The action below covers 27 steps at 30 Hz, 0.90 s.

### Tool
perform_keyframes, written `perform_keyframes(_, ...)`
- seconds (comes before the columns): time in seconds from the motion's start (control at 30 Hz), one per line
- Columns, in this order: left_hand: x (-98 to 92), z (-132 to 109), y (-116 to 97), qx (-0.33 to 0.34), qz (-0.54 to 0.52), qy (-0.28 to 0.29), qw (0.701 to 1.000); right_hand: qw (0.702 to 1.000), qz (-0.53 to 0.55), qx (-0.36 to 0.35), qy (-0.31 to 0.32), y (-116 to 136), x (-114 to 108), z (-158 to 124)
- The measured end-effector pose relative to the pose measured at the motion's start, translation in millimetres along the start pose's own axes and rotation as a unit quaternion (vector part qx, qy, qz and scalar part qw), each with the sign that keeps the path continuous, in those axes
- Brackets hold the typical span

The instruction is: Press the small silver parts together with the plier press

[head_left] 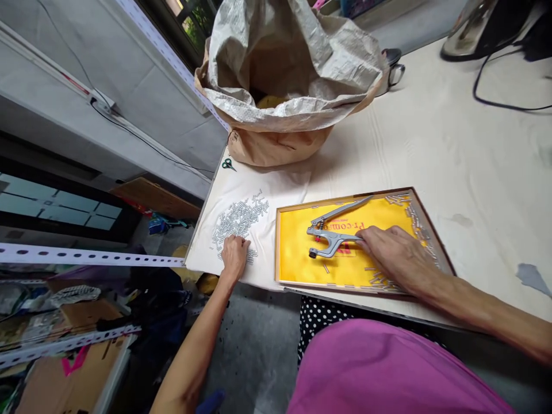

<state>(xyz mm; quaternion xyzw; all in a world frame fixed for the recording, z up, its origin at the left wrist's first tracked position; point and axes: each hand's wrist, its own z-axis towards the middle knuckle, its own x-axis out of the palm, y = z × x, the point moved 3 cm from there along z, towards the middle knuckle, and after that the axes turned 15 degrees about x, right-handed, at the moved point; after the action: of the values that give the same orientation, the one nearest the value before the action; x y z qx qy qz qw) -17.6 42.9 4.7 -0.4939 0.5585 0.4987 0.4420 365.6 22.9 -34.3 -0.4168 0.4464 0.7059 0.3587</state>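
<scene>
My right hand (390,253) is wrapped round one handle of grey metal hand-press pliers (334,237); their other handle stands spread away from it. The pliers are over a shallow tray (279,247) with a yellow printed lining (297,253). Small metal tubes (379,279) lie along the tray's near and right sides, and a single tube (326,269) lies below the pliers' jaw. My left hand (235,256) rests at the near edge of a pile of small silvery tubes (241,221), fingers drawn together. Whatever its fingertips hold is hidden.
A large woven sack (284,138) with a wide mouth stands at the back of the cloth-covered table (483,190). Green-handled scissors (228,164) lie by the left edge. At the back right are an iron-like appliance (463,34) and a black cord (495,105).
</scene>
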Motion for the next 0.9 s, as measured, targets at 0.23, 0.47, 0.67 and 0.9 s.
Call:
perform_keyframes(0.23, 9.5, 11.4, 14.3, 0.032, -0.029, 0.0, 0.999, 0.994, -0.038, 0.009, 0.102, 5.1, 14.0, 3.6)
perform_keyframes(0.47, -9.9, 3.0, -2.1, 0.018, -0.162, -0.097, 0.982, 0.994, -0.076, -0.028, 0.078, 50.4, -10.3, 14.3)
perform_keyframes(0.67, -21.0, -21.8, -68.9, -0.005, -0.523, -0.083, 0.848, 0.973, -0.065, 0.01, 0.221, 87.4, 11.9, 10.8)
perform_keyframes(0.9, -4.2, -27.7, -137.7, -0.027, -0.654, -0.024, 0.756, 0.964, -0.105, -0.004, 0.244, 74.1, -5.7, 8.3)
